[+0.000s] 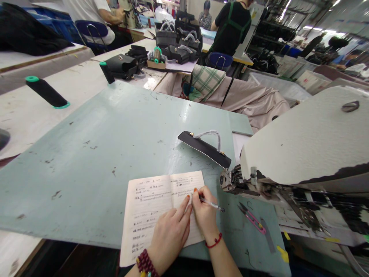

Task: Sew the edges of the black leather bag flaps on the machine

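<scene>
Grey pen (213,205): held between thumb and fingers of the right hand (205,211), its dark end pointing right, its tip hidden behind the fingers.
Right hand: closed around the pen, low on the right page; a red bracelet (213,241) circles the wrist.
Left hand (172,231): laid flat over the lower middle of the spread, fingers stretched out and close together, fingertips near the right hand; dark red beads (146,261) at the wrist.
Notebook (158,206): open under both hands, at the near edge of the green desk (100,154).
Handwriting: dark pen lines on both pages, several on the left and a few at the top of the right; some look like Chinese characters, others like rows of digits, too small to read surely.
Black strip (201,148): on the desk beyond the right page, with a plastic-wrapped handle (211,133) and gold-coloured fittings.
Pink-handled snips (253,218): right of the right hand, beside a grey strip (268,235) and yellow tape (283,254).
Sewing machine (300,138): pale head reaching in from the right.
Thread spools: two black ones with green ends, a near one (47,93) and a far one (107,73), past the far left edge.
Pale box (313,81): far right, with a small reddish mark, illegible.
Black bags (165,36): grouped behind, near a seated person in a green-strapped apron (232,27).
</scene>
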Available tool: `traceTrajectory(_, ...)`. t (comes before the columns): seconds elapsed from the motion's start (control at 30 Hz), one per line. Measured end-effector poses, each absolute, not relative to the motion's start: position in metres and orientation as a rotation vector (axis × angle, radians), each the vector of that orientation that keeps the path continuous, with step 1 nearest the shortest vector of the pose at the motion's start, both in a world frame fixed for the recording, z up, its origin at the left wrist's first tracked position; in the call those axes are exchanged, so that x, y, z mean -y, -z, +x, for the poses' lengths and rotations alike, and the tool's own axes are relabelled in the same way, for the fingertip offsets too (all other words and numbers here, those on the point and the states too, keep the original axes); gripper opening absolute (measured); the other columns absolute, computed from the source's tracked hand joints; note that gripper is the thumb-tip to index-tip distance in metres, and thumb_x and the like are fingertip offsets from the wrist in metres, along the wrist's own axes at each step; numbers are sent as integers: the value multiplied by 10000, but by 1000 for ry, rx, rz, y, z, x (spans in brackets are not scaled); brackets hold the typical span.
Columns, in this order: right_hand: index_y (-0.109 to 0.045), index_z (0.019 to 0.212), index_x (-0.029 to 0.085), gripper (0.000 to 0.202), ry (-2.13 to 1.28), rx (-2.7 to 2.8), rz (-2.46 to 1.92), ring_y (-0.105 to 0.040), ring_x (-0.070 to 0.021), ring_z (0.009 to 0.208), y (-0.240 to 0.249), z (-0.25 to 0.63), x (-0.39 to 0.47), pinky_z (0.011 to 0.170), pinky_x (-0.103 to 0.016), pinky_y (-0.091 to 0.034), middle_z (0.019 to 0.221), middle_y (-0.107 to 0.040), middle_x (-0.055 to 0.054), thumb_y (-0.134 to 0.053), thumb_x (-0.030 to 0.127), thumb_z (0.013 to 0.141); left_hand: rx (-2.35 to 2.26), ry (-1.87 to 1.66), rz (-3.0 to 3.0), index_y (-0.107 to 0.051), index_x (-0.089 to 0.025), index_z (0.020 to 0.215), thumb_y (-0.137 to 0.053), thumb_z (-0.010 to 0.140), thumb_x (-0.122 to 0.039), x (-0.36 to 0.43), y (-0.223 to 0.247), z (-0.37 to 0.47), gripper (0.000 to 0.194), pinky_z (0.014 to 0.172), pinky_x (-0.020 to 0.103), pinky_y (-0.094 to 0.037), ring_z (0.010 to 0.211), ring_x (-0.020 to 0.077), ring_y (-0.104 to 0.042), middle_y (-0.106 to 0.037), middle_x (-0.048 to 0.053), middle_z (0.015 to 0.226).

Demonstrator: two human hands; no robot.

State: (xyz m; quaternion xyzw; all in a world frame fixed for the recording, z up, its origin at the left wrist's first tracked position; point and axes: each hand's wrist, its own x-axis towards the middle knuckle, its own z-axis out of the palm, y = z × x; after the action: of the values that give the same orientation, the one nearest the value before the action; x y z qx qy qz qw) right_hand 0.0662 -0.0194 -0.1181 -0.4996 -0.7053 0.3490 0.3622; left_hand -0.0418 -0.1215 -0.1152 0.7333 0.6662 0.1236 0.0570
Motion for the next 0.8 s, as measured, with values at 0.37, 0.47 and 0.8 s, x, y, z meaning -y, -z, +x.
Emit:
traceTrajectory(0.37, -465, 664, 197, 309, -885, 1825, -1295, -443, -111, 542, 116, 65, 19, 553, -231, -329, 584, -487, 45, -521, 279, 957, -2027, -369, 2222, -531, -173, 1371, -508, 907, -158, 120, 113, -42, 464, 645, 369, -602, 780, 196, -650, -469, 61, 1502)
traceTrajectory(0.47, -463, 662, 198, 308, -889, 1823, -1296, -449, -113, 547, 116, 65, 19, 557, -231, -336, 589, -492, 42, -517, 275, 956, -2033, -360, 2222, -539, -178, 1365, -513, 906, -164, 120, 113, -42, 460, 642, 364, -601, 781, 195, -650, -469, 56, 1502)
traceTrajectory(0.8, -469, 676, 200, 287, -898, 1847, -1294, -468, -119, 570, 117, 66, 20, 576, -234, -353, 610, -506, 36, -513, 259, 953, -2031, -360, 2222, -520, -177, 1386, -495, 912, -157, 119, 110, -42, 475, 646, 365, -604, 794, 194, -654, -463, 53, 1506)
